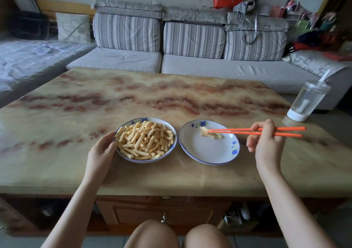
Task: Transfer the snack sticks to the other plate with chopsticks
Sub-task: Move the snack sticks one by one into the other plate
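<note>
While left hand cups plate, right hand grips chopsticks.

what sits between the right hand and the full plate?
Head view: the second plate, with a few snack sticks at the tips of the chopsticks, then a narrow bare strip of table before the full plate.

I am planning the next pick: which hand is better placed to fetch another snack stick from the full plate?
Right. The right hand holds the chopsticks; the left hand only holds the full plate.
</note>
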A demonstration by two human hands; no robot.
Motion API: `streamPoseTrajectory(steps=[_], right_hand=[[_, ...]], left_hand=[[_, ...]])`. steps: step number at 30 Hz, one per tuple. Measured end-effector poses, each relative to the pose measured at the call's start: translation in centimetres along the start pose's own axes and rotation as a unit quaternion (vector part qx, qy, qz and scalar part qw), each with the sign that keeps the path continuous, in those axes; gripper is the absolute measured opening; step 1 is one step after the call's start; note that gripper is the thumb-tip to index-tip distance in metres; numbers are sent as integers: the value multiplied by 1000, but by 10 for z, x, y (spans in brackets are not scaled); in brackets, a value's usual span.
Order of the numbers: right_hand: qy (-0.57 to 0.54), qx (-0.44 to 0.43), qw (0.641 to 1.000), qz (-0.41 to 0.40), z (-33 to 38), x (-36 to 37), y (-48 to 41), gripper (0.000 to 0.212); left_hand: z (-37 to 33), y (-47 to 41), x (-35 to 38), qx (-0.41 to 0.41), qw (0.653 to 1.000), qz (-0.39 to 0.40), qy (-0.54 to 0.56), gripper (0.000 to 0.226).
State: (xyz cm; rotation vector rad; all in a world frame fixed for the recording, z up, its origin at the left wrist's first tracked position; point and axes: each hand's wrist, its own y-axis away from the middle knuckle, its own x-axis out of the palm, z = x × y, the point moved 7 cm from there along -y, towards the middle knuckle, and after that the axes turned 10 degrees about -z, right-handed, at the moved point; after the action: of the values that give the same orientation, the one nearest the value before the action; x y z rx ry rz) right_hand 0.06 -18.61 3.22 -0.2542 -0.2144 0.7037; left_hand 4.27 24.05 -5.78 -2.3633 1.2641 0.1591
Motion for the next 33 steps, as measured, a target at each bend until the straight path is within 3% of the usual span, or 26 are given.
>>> streamPoseTrajectory(steps=[15, 25, 33], right_hand=[[1, -16, 1000, -3, 1, -1, 5, 41], [-72, 25, 991, 110, 20, 65, 43, 46], [-29, 51, 984, 166, 0, 94, 65, 47]], left_hand=[[1, 0, 0, -3, 1000, -1, 1, 35], [2, 0, 1, -7, 1000, 1, 1, 36], [2, 0, 0, -4, 1000, 2, 1, 35]])
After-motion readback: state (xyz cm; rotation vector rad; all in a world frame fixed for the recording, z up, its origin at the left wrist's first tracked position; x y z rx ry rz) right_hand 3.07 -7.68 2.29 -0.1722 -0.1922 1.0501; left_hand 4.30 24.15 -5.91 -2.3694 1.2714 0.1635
